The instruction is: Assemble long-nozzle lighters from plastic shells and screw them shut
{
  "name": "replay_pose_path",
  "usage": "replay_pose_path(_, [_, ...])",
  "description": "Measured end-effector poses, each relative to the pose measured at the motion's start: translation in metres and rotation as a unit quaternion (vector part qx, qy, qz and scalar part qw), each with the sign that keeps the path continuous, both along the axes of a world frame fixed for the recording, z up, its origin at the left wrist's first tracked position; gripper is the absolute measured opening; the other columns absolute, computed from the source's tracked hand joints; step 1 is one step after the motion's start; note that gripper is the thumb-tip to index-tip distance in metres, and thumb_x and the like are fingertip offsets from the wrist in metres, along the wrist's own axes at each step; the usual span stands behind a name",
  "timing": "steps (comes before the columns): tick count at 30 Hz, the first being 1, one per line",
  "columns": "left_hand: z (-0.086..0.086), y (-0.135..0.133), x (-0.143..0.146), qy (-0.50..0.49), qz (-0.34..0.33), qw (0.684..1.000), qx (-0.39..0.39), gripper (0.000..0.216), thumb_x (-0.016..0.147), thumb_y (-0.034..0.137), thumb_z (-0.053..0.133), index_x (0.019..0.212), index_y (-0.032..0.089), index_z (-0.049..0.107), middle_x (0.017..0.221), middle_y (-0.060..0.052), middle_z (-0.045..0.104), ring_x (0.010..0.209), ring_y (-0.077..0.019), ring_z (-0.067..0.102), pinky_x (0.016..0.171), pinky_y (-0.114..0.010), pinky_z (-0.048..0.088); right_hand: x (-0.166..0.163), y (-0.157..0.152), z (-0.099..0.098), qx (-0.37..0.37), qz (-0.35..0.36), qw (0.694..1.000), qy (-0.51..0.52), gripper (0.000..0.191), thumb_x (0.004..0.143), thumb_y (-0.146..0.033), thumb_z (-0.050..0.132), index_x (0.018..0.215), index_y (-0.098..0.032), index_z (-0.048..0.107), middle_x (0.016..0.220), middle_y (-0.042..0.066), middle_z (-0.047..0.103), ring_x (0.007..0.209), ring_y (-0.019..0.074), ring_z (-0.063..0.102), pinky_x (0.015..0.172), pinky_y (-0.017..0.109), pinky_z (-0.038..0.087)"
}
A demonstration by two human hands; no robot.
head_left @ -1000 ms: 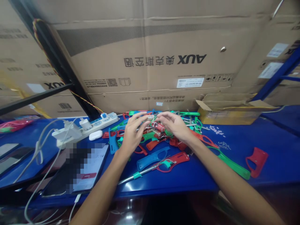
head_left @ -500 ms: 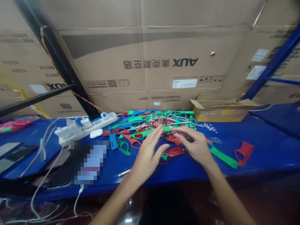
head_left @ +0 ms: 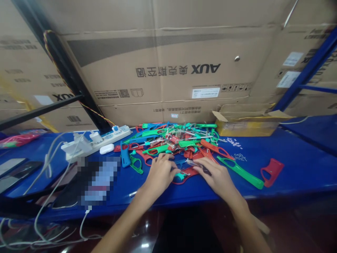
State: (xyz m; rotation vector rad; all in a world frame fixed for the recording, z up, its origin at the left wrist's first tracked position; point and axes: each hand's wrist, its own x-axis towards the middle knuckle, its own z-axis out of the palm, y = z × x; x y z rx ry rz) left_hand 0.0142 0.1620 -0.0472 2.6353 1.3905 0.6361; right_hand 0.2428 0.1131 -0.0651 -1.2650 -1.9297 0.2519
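Just in front of me on the blue table lies a red lighter shell half (head_left: 191, 172) with a teal trigger piece (head_left: 180, 176) and thin white wires in it. My left hand (head_left: 162, 172) is curled over the shell's left end, thumb beside the teal piece; its palm hides what is beneath. Between the thumb and fingers of my right hand (head_left: 214, 174) is a clear lighter fuel tank (head_left: 193, 163) with a dark end, held above the shell. A metal tip (head_left: 132, 194) shows left of my left wrist. Behind both hands spreads a pile of lighter parts (head_left: 181, 135).
Right of my hands lie a green shell half (head_left: 243, 172), a red handle piece (head_left: 272, 172) and several small white bits (head_left: 233, 142). An open cardboard box (head_left: 246, 127) stands at the back. On the left are a power strip (head_left: 107, 138), a white case (head_left: 106, 149) and a phone (head_left: 101, 182).
Both hands have come down and nearer to me from over the pile. The clear fuel tank now shows in my right hand, and my left fingers have curled over the red shell.
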Motion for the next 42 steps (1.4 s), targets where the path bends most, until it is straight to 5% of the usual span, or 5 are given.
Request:
replay_pose_path(19, [0.014,-0.015,0.0,0.079,-0.007,0.995,0.054,0.017,0.096,0.008,0.056,0.086,0.017,0.066,0.115,-0.01,0.071,0.111,-0.0319,0.06,0.101,-0.056,0.041,-0.001,-0.004,0.001,-0.097,0.079,0.992,0.008,0.017,0.098,-0.036,0.063,0.108,-0.027,0.073,0.107,0.001,0.077,0.095,0.0188,0.071,0.084,0.031,0.054])
replay_pose_path(22, [0.012,-0.024,-0.009,0.025,-0.029,0.999,0.026,0.011,0.101,0.015,0.053,0.094,0.019,0.062,0.106,-0.007,0.071,0.101,-0.0268,0.061,0.092,-0.047,0.046,0.001,-0.004,-0.002,-0.092,0.086,0.992,0.016,0.017,0.097,-0.037,0.066,0.109,-0.027,0.072,0.108,0.001,0.076,0.094,0.0179,0.071,0.083,0.03,0.053])
replay_pose_path(28, [-0.009,-0.049,-0.023,-0.122,-0.059,0.991,-0.009,0.01,0.104,0.015,0.05,0.1,0.022,0.055,0.102,0.0,0.068,0.097,-0.0191,0.059,0.102,-0.043,0.037,0.002,-0.003,-0.004,-0.074,0.071,0.995,0.015,0.015,0.098,-0.036,0.064,0.107,-0.027,0.072,0.106,0.0,0.075,0.093,0.017,0.071,0.083,0.029,0.053])
replay_pose_path(32, [-0.013,-0.053,-0.021,-0.146,-0.035,0.989,-0.005,0.012,0.103,0.013,0.05,0.109,0.022,0.056,0.103,-0.001,0.066,0.097,-0.0194,0.057,0.097,-0.041,0.037,0.001,-0.001,-0.003,-0.086,0.035,0.996,0.012,0.015,0.099,-0.036,0.062,0.104,-0.027,0.073,0.105,0.0,0.076,0.091,0.0168,0.071,0.081,0.03,0.053])
replay_pose_path(42, [-0.013,-0.054,-0.008,-0.163,-0.044,0.986,0.006,0.013,0.103,0.017,0.055,0.107,0.023,0.066,0.097,-0.001,0.069,0.09,-0.0204,0.052,0.084,-0.037,0.037,0.004,-0.006,0.004,-0.17,0.108,0.979,0.003,0.016,0.097,-0.037,0.064,0.105,-0.027,0.073,0.101,0.0,0.074,0.083,0.0154,0.067,0.077,0.028,0.052])
